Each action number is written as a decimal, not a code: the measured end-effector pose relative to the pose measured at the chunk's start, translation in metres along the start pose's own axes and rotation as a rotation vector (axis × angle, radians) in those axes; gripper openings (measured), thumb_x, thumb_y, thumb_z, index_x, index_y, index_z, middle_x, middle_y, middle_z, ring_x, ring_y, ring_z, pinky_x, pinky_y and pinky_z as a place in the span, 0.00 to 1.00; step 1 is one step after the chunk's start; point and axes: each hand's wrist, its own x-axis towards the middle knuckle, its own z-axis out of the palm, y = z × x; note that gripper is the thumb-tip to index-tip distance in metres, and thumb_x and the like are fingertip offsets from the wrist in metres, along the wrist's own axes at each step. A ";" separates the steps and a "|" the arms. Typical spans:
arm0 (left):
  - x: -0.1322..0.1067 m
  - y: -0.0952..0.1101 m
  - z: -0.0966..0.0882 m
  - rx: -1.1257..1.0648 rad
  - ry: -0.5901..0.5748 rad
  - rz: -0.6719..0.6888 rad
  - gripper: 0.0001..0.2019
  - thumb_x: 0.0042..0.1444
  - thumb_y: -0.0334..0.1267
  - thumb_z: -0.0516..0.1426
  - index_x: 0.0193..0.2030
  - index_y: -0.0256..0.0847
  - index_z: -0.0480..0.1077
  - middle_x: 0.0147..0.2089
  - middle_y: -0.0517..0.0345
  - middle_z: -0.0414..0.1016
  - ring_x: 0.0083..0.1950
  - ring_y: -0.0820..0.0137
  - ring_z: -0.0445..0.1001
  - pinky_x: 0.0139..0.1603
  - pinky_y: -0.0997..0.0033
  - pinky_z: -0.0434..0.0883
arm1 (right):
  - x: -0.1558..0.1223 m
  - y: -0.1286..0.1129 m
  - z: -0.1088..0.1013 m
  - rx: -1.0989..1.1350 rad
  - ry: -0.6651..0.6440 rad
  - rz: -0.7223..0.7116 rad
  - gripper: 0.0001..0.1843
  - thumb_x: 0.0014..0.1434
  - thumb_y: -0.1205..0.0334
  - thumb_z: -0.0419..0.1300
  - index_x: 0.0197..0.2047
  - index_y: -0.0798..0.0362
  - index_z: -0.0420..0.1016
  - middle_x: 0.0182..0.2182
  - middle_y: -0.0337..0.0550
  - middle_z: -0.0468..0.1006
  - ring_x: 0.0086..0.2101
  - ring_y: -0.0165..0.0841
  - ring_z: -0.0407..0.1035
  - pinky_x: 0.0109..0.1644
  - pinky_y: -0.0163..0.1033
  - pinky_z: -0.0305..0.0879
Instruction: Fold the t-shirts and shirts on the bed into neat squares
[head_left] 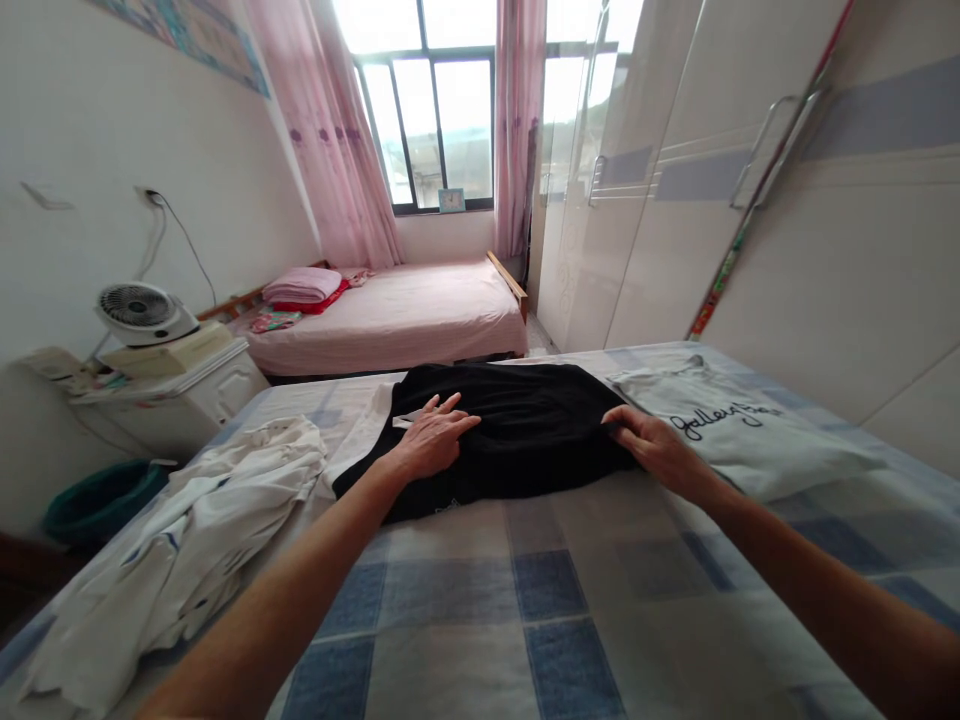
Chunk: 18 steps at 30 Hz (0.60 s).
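A black garment with white parts at its left end (525, 430) lies spread across the checked bed, partly folded; its exact kind I cannot make out. My left hand (435, 437) rests on the left part of it, palm down with fingers spread. At the garment's right end, my right hand (649, 445) pinches the black edge between thumb and fingers. Just beyond that hand lies a folded pale shirt (750, 425) with dark script lettering. To the left, a crumpled white garment (217, 530) lies in a loose heap.
The blue-and-white checked bed sheet (450, 640) spreads beneath everything. A fan (142, 312) stands on a white cabinet (172, 390) at left, above a green bin (105, 500). Behind is a pink bed (420, 310); glossy wardrobe doors (675, 200) line the right side.
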 end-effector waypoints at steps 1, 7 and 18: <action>0.007 -0.004 -0.001 0.009 -0.019 -0.014 0.21 0.50 0.27 0.52 0.50 0.45 0.72 0.48 0.53 0.75 0.61 0.58 0.63 0.65 0.47 0.50 | 0.007 0.001 -0.001 0.030 -0.007 0.024 0.13 0.56 0.51 0.50 0.37 0.50 0.68 0.22 0.34 0.68 0.24 0.30 0.63 0.28 0.35 0.60; 0.036 -0.018 0.000 0.081 0.168 -0.240 0.16 0.60 0.31 0.46 0.39 0.41 0.75 0.38 0.50 0.74 0.43 0.63 0.70 0.49 0.62 0.67 | 0.035 0.022 0.006 0.078 -0.039 0.208 0.15 0.56 0.54 0.48 0.38 0.53 0.70 0.29 0.40 0.76 0.32 0.34 0.71 0.35 0.37 0.66; -0.094 -0.035 0.002 0.133 0.193 -0.600 0.20 0.63 0.47 0.45 0.55 0.40 0.66 0.54 0.48 0.70 0.54 0.59 0.70 0.54 0.60 0.67 | -0.015 0.063 0.000 -0.298 -0.113 0.034 0.30 0.53 0.44 0.56 0.56 0.48 0.67 0.47 0.48 0.77 0.46 0.43 0.72 0.48 0.45 0.67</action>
